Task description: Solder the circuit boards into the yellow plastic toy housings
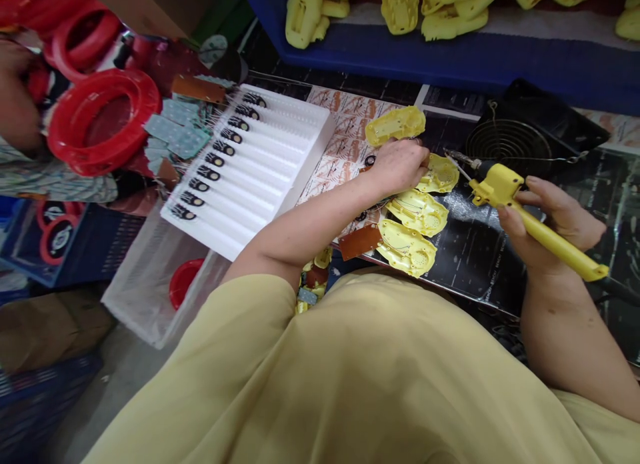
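My right hand (555,217) grips a yellow soldering gun (500,184) by its long handle. The gun's metal tip points left toward the yellow plastic half shells. My left hand (403,164) is closed over the row, fingers curled down beside one half shell (441,174); what they pinch is hidden. Nearer my body are a second half shell (419,211) with thin wires across it and a third half shell (407,249). A brown circuit board (360,241) touches the third one's left side. Beyond my left hand lies another yellow shell (395,125).
A white foam tray (270,164) holds several small black parts with wires. Grey-green boards (177,127) and red rings (105,121) are piled at left, near another person's arm (17,97). A black fan (520,131) stands behind the gun. A blue crate (400,61) holds yellow shells.
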`<state>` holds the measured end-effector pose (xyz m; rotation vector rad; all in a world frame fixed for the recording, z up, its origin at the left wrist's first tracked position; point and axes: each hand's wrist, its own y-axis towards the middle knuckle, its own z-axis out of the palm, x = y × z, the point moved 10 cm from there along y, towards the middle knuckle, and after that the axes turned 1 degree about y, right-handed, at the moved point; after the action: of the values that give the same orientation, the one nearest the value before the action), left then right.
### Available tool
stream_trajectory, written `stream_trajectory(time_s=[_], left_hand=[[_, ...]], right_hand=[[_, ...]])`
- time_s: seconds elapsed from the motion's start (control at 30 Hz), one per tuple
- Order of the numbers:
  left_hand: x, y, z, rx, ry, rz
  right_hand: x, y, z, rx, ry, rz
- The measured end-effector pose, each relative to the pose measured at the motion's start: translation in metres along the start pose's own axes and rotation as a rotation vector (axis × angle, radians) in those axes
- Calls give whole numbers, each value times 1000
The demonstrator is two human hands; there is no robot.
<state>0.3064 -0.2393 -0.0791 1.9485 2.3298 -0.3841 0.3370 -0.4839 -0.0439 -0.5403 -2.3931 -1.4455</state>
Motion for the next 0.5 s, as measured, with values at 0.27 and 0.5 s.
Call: stream_trajectory(time_s=[0.27,0.5], left_hand=[[27,-32,-4,78,-80,199],[29,-118,25,352,44,323]], right_hand=[[21,5,-9,-116,-23,-141],[21,8,-18,-178,-45,-167]])
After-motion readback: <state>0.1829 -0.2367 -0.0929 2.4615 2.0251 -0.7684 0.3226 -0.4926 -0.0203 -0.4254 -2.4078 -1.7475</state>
